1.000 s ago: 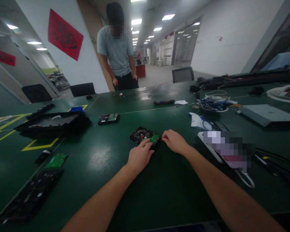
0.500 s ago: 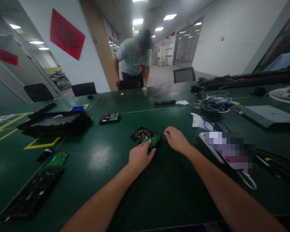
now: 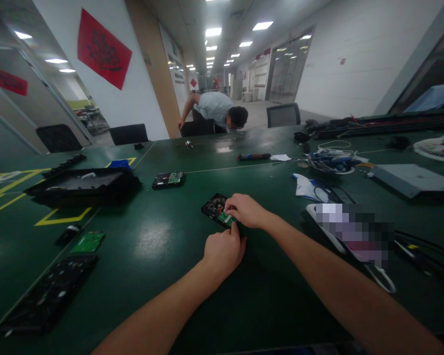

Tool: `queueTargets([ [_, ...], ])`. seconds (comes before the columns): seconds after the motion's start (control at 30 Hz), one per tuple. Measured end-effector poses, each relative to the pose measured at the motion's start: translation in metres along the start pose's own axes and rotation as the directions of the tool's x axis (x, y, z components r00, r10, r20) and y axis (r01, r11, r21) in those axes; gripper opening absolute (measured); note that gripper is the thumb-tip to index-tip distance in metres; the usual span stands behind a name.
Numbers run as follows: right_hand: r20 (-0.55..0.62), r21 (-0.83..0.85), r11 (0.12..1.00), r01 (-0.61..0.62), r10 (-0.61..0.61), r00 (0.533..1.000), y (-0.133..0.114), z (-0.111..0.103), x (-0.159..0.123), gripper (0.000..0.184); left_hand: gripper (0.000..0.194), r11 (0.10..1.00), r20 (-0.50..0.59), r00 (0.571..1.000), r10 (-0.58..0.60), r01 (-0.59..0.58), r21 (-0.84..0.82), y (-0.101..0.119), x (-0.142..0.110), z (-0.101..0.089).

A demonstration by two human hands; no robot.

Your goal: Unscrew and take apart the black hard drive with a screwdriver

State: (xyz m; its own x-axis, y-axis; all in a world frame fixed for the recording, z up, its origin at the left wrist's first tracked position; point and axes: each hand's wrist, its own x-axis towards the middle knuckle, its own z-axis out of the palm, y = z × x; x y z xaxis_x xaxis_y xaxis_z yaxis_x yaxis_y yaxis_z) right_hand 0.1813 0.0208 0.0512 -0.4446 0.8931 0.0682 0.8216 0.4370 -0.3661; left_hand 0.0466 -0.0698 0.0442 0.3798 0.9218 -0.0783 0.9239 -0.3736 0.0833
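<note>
Right grip (image 3: 247, 211), left grip (image 3: 224, 248): curled, holds unclear | hard drive (image 3: 213, 206): long axis rightward, nearward

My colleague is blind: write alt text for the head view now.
A person's left hand and right hand are at a hard drive with a green circuit board, on a green table. Across it, another person bends low.

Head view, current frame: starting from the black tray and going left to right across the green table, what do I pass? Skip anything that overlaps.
Black tray → farther hard drive → nearer hard drive → white paper scrap → blue-and-white packet → silver metal box.
</note>
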Motion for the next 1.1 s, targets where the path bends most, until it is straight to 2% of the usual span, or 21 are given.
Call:
queueTargets([
  [0.23, 0.05, -0.029, 1.0, 0.006, -0.005, 0.999, -0.011, 0.007, 0.018, 0.008, 0.046, 1.0, -0.004, 1.0, -0.004, 0.004, -0.022, -0.006, 0.002, 0.002],
  [1.1, 0.069, -0.042, 0.999, -0.029, 0.032, 0.997, -0.015, 0.008, 0.022, 0.009, 0.039, 1.0, -0.026, 1.0, 0.012, -0.012, -0.025, -0.009, 0.004, 0.003],
])
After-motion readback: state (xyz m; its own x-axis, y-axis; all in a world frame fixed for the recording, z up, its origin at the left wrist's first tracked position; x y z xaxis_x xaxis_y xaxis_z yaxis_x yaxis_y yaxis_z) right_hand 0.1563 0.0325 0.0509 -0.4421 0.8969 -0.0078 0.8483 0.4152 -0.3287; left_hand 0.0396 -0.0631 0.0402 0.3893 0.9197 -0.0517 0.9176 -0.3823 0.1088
